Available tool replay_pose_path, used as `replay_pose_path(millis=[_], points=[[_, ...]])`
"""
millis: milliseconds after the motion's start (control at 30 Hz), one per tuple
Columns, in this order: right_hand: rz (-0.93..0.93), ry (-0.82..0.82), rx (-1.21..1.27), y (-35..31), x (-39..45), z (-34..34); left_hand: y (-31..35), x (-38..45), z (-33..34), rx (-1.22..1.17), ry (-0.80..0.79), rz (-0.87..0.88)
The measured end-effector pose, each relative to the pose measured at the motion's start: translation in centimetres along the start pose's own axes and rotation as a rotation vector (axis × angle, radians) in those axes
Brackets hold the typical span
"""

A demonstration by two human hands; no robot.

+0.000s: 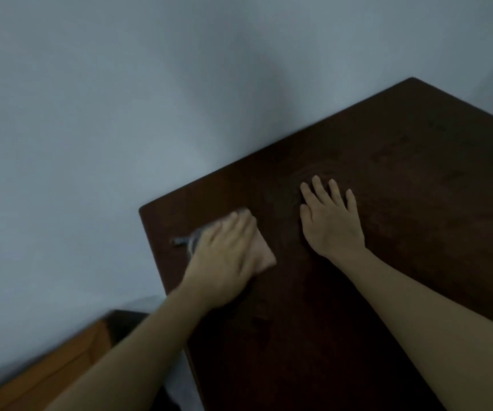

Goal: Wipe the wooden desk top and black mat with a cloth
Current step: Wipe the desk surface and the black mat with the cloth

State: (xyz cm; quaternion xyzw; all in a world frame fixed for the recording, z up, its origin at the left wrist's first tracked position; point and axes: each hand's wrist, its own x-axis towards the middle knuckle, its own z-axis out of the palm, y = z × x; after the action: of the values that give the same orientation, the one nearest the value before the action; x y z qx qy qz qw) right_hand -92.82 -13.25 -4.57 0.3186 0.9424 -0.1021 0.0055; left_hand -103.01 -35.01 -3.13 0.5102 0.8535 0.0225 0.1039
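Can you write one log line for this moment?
left hand: presses cloth on desk top | right hand: flat on desk top

Dim, bluish light; left hand (224,256) motion-blurred, edges soft and bowed.

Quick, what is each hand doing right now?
Left hand: open, fingers flat, pressing the cloth onto the desk top.
Right hand: open, lying flat on the wood, holding nothing.
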Motion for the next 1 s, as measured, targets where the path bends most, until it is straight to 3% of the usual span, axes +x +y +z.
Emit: replay_pose_path(millis=[100, 200, 267, 433, 500, 633, 767, 867, 933, 1000], points=[[-0.002, -0.003, 0.006, 0.0, -0.1, -0.1, 2.9, -5.8, 0.4, -0.02, -0.118, 0.265], [0.004, 0.002, 0.006, 0.0, -0.2, 0.0, 0.5, -6.2, -0.1, 0.061, -0.148, 0.461], [0.007, -0.001, 0.005, 0.1, 0.1, 0.1, -3.1, -3.3, -0.5, 0.072, -0.114, 0.39], [0.015, 0.009, -0.019, 0.1, 0.2, 0.3, -11.6, 3.0, -0.7, 0.015, 0.094, -0.143], [0.012, -0.002, -0.033, 0.1, 0.3, 0.3, -12.1, 3.2, -0.5, -0.033, 0.107, -0.236], [0.018, 0.002, -0.029, -0.1, 0.2, 0.4, -9.0, -0.5, 0.1, 0.017, 0.124, -0.154], [0.019, 0.002, -0.01, -0.1, 0.2, 0.3, -3.5, -6.4, 0.7, 0.011, -0.03, 0.158], [0.018, 0.007, -0.009, 0.0, 0.3, 0.3, -4.4, -6.2, 0.1, 0.041, -0.084, 0.362], [0.014, 0.007, -0.006, 0.1, 0.3, 0.4, -6.9, -3.6, -0.1, 0.071, -0.041, 0.323], [0.014, 0.016, 0.0, 0.1, 0.4, 0.5, -9.3, 0.0, -0.4, 0.076, 0.058, 0.14]])
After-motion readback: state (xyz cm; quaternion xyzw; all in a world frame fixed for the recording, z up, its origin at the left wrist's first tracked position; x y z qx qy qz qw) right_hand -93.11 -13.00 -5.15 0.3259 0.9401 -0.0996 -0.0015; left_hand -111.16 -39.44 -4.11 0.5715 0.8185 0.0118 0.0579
